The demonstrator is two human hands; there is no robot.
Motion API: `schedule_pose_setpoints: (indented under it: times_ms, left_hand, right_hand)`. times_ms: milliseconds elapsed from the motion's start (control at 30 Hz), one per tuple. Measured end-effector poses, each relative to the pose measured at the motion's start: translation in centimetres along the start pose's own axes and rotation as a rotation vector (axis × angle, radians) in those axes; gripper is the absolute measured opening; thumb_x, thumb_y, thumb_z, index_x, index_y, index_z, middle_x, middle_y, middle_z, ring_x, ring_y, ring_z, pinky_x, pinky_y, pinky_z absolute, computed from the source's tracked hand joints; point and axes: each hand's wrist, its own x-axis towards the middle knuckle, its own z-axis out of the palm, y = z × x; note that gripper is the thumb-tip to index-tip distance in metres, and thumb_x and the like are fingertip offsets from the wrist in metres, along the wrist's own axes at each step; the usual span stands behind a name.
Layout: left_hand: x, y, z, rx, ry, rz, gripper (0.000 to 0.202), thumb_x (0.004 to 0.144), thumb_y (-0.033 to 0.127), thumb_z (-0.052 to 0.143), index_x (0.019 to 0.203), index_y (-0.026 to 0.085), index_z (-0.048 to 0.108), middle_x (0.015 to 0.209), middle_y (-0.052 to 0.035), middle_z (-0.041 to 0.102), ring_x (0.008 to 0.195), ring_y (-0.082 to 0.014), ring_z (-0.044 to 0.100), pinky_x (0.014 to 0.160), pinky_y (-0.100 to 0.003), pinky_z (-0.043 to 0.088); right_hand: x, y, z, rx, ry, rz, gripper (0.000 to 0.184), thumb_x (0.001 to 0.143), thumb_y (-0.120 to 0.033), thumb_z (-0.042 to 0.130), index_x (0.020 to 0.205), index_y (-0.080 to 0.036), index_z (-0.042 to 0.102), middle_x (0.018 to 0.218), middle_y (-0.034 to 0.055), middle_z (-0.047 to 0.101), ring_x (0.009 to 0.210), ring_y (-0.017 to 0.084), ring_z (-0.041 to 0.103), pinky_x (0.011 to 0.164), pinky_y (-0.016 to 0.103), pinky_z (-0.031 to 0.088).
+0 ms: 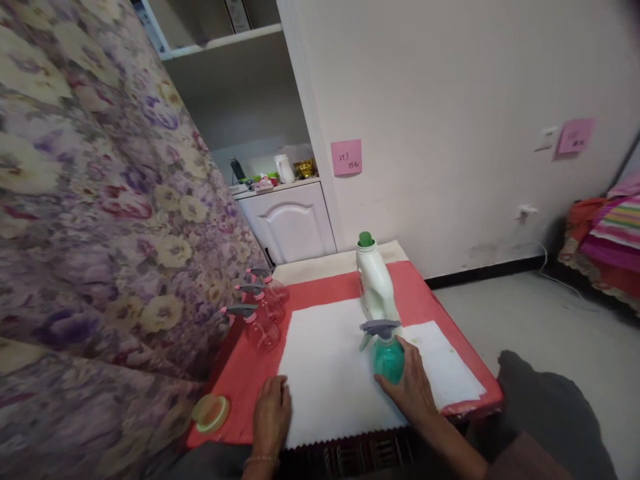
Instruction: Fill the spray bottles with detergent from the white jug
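Note:
My right hand (414, 380) is wrapped round a green spray bottle (387, 360) with a grey trigger head, on the white sheet or just above it; I cannot tell which. Just behind it stands a large pale jug (377, 287) with a handle and a green piece in its mouth. My left hand (271, 415) rests at the sheet's left edge, fingers curled, with nothing visible in it. Several clear spray bottles (263, 331) with grey and pink heads stand in a row at the table's left side.
A white sheet (320, 373) covers the middle of the red-topped table (240, 393). A smaller white cloth (445, 357) lies on the right. Near the front left is a round yellowish lid or dish (211, 413). A floral curtain (125, 253) hangs close along the left side.

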Motion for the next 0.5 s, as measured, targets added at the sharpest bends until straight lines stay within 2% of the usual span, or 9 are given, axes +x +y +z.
schedule_pose_setpoints:
  times_ms: [233, 367, 500]
  left_hand:
    - [-0.5, -1.2, 1.2, -0.003, 0.026, -0.018, 0.028, 0.088, 0.035, 0.04, 0.095, 0.02, 0.063, 0.096, -0.0104, 0.069, 0.094, -0.0268, 0.065, 0.087, -0.04, 0.051]
    - [-0.1, -1.6, 1.1, 0.014, -0.018, -0.058, 0.031, 0.088, 0.035, 0.038, 0.096, 0.019, 0.063, 0.101, -0.0118, 0.071, 0.096, -0.0277, 0.067, 0.087, -0.04, 0.052]
    - [0.7, -2.0, 0.8, 0.074, -0.124, -0.188, 0.03, 0.089, 0.036, 0.039, 0.099, 0.023, 0.063, 0.109, -0.0099, 0.072, 0.094, -0.0285, 0.07, 0.077, -0.039, 0.053]
  right_hand:
    - [0.7, 0.0, -1.0, 0.061, -0.038, 0.013, 0.075, 0.065, -0.026, 0.07, 0.13, -0.029, 0.033, 0.123, 0.0097, 0.053, 0.12, 0.038, 0.052, 0.102, 0.054, 0.046]
    - [1.4, -0.2, -3.3, 0.097, -0.062, 0.06, 0.073, 0.066, -0.031, 0.071, 0.13, -0.029, 0.036, 0.126, 0.0087, 0.055, 0.118, 0.035, 0.055, 0.098, 0.052, 0.048]
    - [4.1, 0.8, -6.6, 0.073, 0.015, 0.158, 0.075, 0.067, -0.039, 0.072, 0.132, -0.026, 0.037, 0.125, 0.0107, 0.056, 0.116, 0.036, 0.057, 0.097, 0.054, 0.047]
